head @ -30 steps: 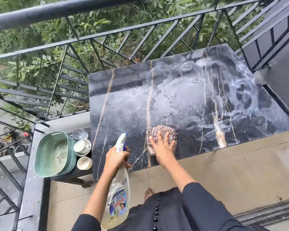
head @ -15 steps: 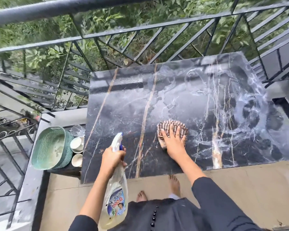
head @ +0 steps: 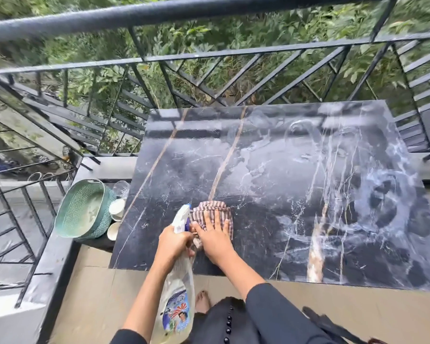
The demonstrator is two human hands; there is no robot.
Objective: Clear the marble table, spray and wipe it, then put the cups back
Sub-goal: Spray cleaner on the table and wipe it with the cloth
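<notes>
The black marble table [head: 296, 184] with tan veins shows wet streaks and swirls across its right half. My right hand [head: 215, 235] presses flat on a striped cloth [head: 210, 211] near the table's front left. My left hand [head: 173, 245] grips the neck of a clear spray bottle [head: 178, 304] with a white nozzle, right beside the cloth. Two white cups [head: 117, 208] and a clear glass [head: 122, 188] stand on a low dark stand left of the table, partly hidden by its edge.
A green mesh basket [head: 82, 212] leans against the cups at the left. A black metal railing [head: 209, 55] runs behind and beside the table, with foliage beyond. Beige floor tiles [head: 92, 294] lie below, and a bare foot shows under the table edge.
My right hand has slid the cloth left and toward me, up against the spray bottle. The view has shifted, so the table sits further right and lower.
</notes>
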